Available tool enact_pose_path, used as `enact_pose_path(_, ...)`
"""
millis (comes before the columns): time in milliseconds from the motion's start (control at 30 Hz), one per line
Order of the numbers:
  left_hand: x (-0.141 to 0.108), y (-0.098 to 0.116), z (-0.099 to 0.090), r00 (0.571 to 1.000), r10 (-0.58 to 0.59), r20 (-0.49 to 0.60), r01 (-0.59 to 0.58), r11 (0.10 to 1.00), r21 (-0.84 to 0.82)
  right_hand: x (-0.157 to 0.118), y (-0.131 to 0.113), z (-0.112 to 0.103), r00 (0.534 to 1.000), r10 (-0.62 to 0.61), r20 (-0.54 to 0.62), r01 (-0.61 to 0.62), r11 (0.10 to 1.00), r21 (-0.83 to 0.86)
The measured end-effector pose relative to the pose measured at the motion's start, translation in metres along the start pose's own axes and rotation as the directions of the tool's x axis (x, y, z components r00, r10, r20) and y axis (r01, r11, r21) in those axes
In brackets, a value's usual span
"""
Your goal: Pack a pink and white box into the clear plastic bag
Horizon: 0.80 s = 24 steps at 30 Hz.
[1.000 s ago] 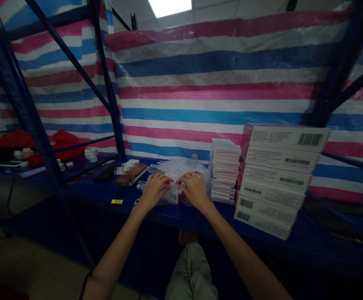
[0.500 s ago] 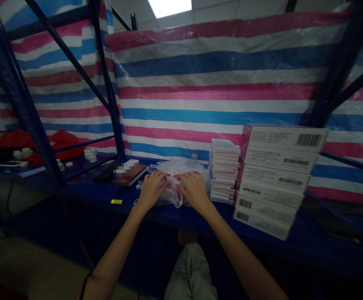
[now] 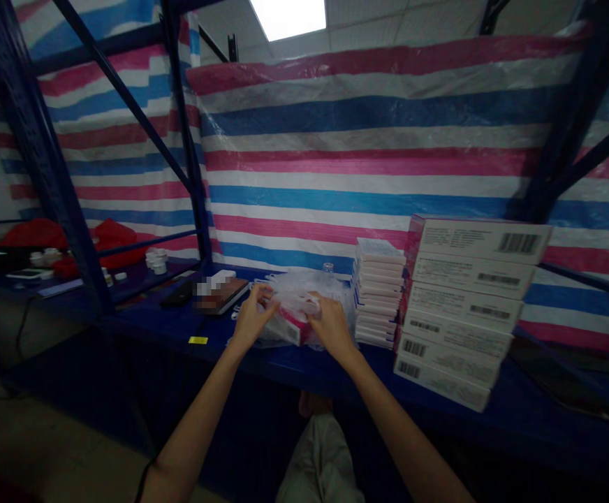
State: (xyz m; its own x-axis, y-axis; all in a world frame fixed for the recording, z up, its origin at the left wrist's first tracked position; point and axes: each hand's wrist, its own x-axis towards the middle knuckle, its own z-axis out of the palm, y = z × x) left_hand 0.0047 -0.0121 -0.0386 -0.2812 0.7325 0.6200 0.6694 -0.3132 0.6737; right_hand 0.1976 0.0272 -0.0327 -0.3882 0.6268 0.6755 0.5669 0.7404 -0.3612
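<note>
- A striped sheet (image 3: 367, 164) hangs beyond my fingers.
- The blue tabletop (image 3: 165, 327) lies beneath them.
- Right of my fingers, a tall stack of boxes (image 3: 459, 307) leans slightly; a stack of thin boxes (image 3: 379, 293) stands nearer.
- A clear plastic bag (image 3: 297, 283) bunches between my hands.
- A pink-and-white box (image 3: 295, 323) sits under its film, between my fingers.
- My left fingers (image 3: 261, 292) and right fingers (image 3: 326, 307) curl, pinching plastic.

Six barcoded boxes (image 3: 456, 314) are forming one stack — over ten thinner boxes (image 3: 378, 293) are making another, their exact number blurring. One pink-and-white box (image 3: 292, 327) is sitting among plastic bags (image 3: 336, 288) — folds are hiding their count. One yellow label (image 3: 198, 340) is showing.
</note>
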Motion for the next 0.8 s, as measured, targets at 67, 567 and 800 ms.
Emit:
enact_pose_path(67,0.003,-0.003,-0.005,0.996,-0.032,-0.084,0.031,0.999,-0.008,0.002,0.006,-0.003,1.0,0.01,-0.026,-0.009,0.998,0.065)
enact_pose_path(567,0.026,0.046,0.009,0.919,0.197,0.342,-0.186,0.98,-0.065,-0.017,-0.037,0.006,0.962,-0.202,-0.185,0.132,0.934,-0.332)
enact_pose_path(800,0.044,0.009,-0.015,1.0,0.022,-0.004,-0.022,1.0,0.021,-0.018,-0.031,0.01,0.993,-0.073,0.09,0.103,0.914,-0.392)
